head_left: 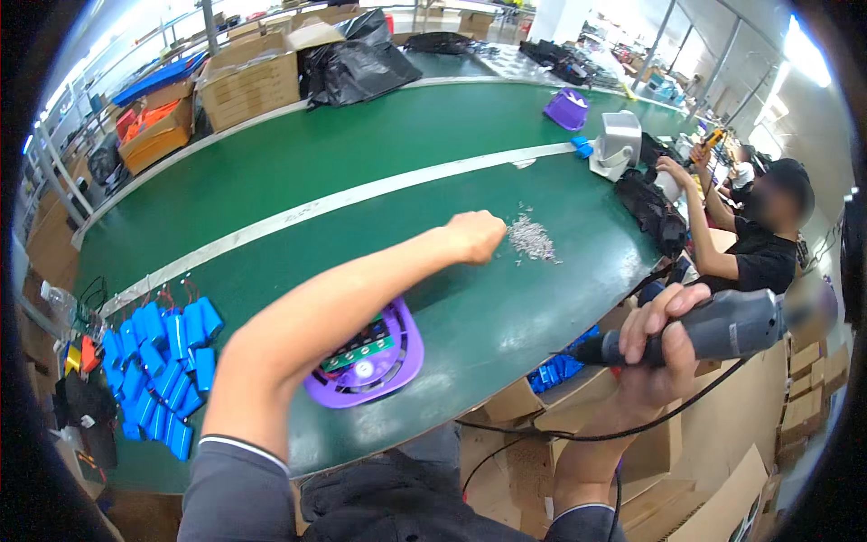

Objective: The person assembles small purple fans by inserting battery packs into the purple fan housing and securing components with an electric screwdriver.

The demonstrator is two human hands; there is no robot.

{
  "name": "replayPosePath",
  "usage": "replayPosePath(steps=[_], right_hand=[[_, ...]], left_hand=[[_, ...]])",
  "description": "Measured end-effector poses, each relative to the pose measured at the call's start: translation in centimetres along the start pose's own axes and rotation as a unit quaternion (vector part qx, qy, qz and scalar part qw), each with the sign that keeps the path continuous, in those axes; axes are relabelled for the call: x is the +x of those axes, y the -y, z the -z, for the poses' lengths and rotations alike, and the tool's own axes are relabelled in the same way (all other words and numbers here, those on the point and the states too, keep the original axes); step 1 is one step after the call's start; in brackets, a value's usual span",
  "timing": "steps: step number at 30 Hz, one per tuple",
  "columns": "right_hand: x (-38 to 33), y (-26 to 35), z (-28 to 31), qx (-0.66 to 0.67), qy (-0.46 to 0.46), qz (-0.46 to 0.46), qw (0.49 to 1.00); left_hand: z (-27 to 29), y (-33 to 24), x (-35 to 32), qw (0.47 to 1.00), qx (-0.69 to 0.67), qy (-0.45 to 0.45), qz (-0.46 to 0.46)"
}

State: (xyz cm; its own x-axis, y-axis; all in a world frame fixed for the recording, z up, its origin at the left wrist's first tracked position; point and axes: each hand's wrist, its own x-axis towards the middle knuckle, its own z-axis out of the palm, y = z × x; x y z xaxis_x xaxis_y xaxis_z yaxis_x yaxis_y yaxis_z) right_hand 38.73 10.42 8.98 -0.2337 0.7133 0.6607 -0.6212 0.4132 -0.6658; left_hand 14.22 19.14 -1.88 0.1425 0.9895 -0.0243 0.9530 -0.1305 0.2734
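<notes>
My left hand (479,237) is stretched out across the green table beside a loose pile of small grey screws (531,238). Its fingers are curled closed, and whatever they pinch is hidden. In my right hand (664,339) is a dark grey electric screwdriver (727,327), held off the table's near edge with its black tip pointing left and a black cord trailing from it. Under my left forearm lies a purple plastic housing (397,384) with a green circuit board (357,354) inside; the forearm covers its upper left part.
Many blue battery packs (163,370) with wires are heaped at the left. Cardboard boxes (248,86) and a black bag (361,68) line the far edge. Another purple housing (566,108) and a silver device (619,140) stand far right, near a co-worker (768,226). Open cartons (578,406) sit below the edge.
</notes>
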Motion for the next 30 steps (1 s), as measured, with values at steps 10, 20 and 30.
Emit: replayPosePath(steps=[10,20,30], right_hand=[[-0.4,-0.5,0.8,0.002,-0.012,-0.053,0.998],[-0.8,-2.4,-3.6,0.053,0.091,-0.119,0.987],[-1.9,-2.5,-6.1,0.037,0.169,-0.11,0.979]], left_hand=[[5.0,3.7,-3.2,0.977,-0.118,-0.163,-0.069],[7.2,-0.9,-26.8,0.995,-0.046,-0.086,0.029],[6.3,-1.4,-27.0,0.998,0.054,-0.009,0.034]])
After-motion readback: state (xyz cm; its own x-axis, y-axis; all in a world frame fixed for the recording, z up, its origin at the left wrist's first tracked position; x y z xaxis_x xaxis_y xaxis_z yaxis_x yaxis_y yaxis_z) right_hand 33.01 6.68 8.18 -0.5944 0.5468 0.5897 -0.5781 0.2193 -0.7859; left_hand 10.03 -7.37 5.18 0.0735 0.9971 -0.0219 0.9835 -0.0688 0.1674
